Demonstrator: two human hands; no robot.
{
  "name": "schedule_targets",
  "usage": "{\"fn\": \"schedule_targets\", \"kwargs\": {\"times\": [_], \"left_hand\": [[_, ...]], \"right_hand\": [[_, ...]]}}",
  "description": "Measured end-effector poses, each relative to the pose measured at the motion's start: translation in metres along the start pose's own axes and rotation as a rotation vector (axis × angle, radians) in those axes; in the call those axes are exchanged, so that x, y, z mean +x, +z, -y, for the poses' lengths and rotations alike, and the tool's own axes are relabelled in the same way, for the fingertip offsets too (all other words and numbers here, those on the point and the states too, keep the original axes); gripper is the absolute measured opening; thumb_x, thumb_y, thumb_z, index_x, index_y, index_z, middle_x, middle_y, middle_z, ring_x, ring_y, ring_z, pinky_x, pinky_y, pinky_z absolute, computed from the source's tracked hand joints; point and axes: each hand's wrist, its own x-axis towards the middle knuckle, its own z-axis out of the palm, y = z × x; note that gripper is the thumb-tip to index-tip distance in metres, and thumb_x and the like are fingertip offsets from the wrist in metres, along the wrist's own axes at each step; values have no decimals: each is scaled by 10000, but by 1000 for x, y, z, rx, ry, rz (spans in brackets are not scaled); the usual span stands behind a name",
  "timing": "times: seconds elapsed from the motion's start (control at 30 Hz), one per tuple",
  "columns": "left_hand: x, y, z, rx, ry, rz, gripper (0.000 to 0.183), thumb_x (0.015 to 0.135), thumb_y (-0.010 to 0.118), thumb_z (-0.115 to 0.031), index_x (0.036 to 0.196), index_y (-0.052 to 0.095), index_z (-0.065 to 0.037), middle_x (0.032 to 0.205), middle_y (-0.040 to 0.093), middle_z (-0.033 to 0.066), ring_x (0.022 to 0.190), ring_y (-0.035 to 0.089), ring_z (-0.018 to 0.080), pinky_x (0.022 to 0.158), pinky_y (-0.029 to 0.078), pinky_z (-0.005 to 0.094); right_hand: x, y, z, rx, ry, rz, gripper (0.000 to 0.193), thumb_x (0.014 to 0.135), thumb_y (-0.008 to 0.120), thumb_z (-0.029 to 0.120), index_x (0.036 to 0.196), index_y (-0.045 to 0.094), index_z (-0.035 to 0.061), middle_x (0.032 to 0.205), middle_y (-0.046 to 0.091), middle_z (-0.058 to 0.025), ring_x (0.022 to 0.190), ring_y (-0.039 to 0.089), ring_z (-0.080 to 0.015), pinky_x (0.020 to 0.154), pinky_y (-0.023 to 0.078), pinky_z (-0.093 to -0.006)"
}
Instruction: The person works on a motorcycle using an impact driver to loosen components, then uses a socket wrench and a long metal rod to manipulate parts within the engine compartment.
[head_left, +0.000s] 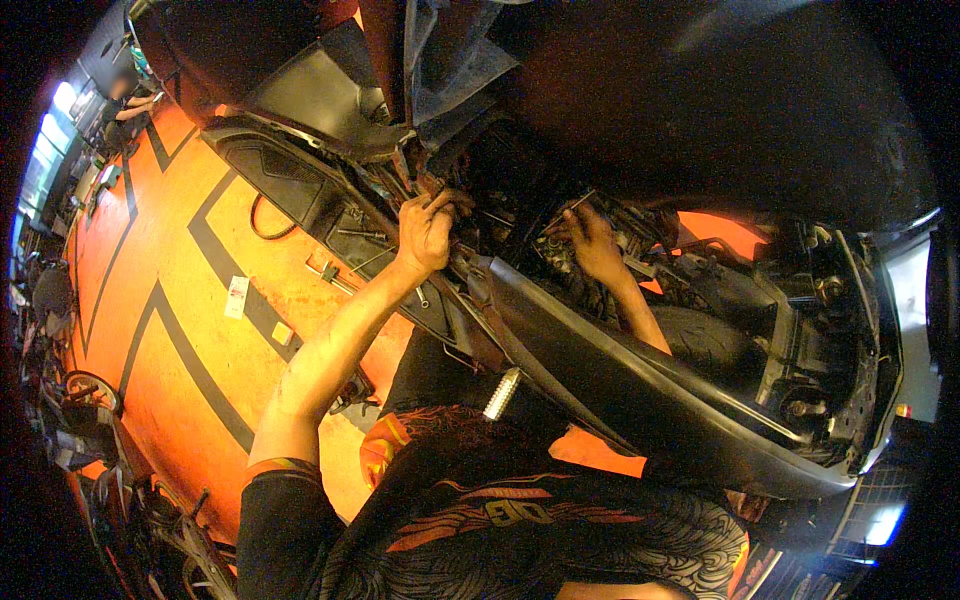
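Note:
My left hand (428,235) is at the rear corner of a car's engine bay, by the base of the raised hood (720,90). Its fingers are curled, and what they grip, if anything, is hidden. Inside the engine bay my right hand (597,248) is closed, fingers pointing to the rear, around a thin metal rod (578,203) that sticks out past the fingertips. Dark engine parts (640,240) surround this hand. Between my arms runs the black fender (600,330), with my body leaning close against its outer side.
The car door (290,175) stands open at the left, with tools such as a wrench (422,294) lying on its inner panel. A silver cylindrical object (502,394) is beside the fender. Motorcycles line the left side of the orange floor (150,270); another person (125,105) is far left.

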Motion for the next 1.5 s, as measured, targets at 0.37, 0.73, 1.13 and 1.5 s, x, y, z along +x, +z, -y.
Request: {"fn": "schedule_targets", "kwargs": {"times": [0.37,0.73,1.13,1.5], "left_hand": [[8,-1,-11,-157,-247,24,202,681,460,-139,613,509,45,756,576,221,570,484,382,531,379,424],[3,0,-4,-44,-186,-25,221,685,429,-123,689,560,54,751,571,225,603,498,397,558,389,418],[3,2,1,-123,-82,-54,261,693,411,-164,765,580,21,656,519,218,613,501,402,535,386,411],[4,-1,0,-190,-209,30,255,688,444,-141,753,582,64,622,494,245,572,465,401,521,347,439]], "right_hand": [[7,-14,48,-369,-246,221,266,881,478,232,987,532,-6,942,568,-243,933,527,-409,791,436,-460],[-67,-8,19,-132,-90,4,168,812,577,72,971,621,43,950,624,-157,867,603,-309,767,471,-341],[-73,-10,12,-89,-82,-95,179,821,579,70,986,606,6,895,635,-174,821,625,-277,716,477,-317],[-24,-5,0,-589,-390,-151,214,875,495,142,1054,519,26,838,582,-211,750,544,-392,701,448,-426]]}}
